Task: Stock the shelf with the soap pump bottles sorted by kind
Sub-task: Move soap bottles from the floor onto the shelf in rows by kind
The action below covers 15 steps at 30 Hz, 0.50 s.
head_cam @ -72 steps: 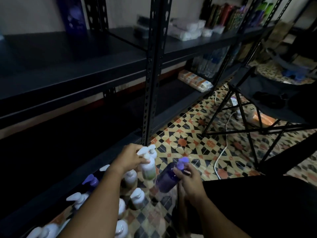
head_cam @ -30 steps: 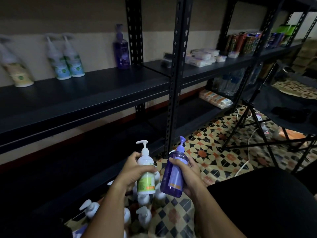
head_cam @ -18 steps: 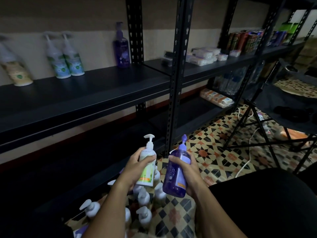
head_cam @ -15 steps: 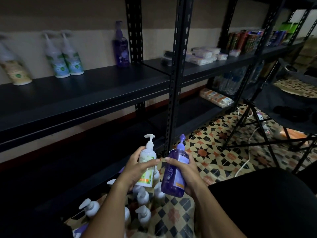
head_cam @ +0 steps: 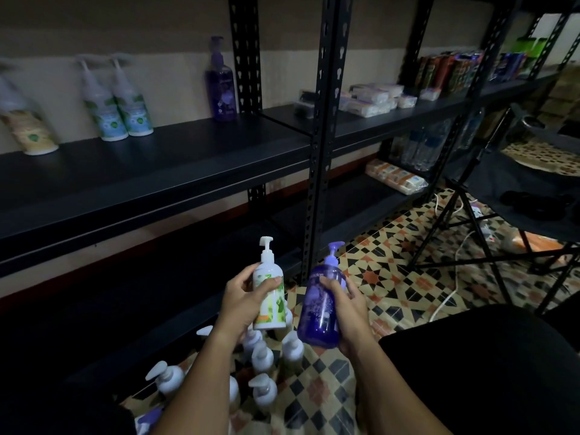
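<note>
**Two bottles in hand, sorting step under way**

Two pump bottles are held upright at 6 o'clock: left hand point(head_cam: 241, 296) grasps the white green-label bottle point(head_cam: 269, 293), right hand point(head_cam: 346, 309) grasps the purple bottle point(head_cam: 321, 306). Next move, by judgement: lift each over the shelf point(head_cam: 175, 171) front edge to its kind, the purple shelf bottle point(head_cam: 221, 86) at 12 o'clock, the white pair point(head_cam: 117, 102) at 10. Open board lies between them; the upright post point(head_cam: 323, 136) bounds the right side.
</note>
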Tool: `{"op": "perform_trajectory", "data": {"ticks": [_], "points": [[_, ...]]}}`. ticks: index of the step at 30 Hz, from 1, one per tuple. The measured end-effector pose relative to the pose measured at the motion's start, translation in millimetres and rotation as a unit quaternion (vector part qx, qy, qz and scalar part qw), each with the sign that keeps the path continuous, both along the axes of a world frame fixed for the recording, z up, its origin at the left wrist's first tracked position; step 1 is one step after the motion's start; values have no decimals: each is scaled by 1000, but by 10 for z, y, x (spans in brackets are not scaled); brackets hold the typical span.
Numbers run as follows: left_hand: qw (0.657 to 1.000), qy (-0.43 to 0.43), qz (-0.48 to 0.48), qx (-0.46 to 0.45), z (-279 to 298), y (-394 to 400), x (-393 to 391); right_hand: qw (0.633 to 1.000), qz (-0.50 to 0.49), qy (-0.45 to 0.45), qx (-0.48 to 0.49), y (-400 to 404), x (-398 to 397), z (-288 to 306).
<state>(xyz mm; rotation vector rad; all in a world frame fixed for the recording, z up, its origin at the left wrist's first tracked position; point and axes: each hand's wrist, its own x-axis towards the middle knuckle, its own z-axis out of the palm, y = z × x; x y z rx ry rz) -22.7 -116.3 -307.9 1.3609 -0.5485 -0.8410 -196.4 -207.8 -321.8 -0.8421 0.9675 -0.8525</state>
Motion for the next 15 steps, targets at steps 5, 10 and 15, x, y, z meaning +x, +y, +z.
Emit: {"op": "perform_trajectory", "data": {"ticks": [5, 10, 15], "points": [[999, -30, -44, -10, -23, -15, -3, 1000, 26, 9, -3, 5, 16, 34], [999, -30, -35, -5, -67, -57, -47, 999, 34, 16, -27, 75, 34, 63], [998, -49, -38, 15, -98, -13, -52, 997, 45, 37, -57, 63, 14, 69]]}}
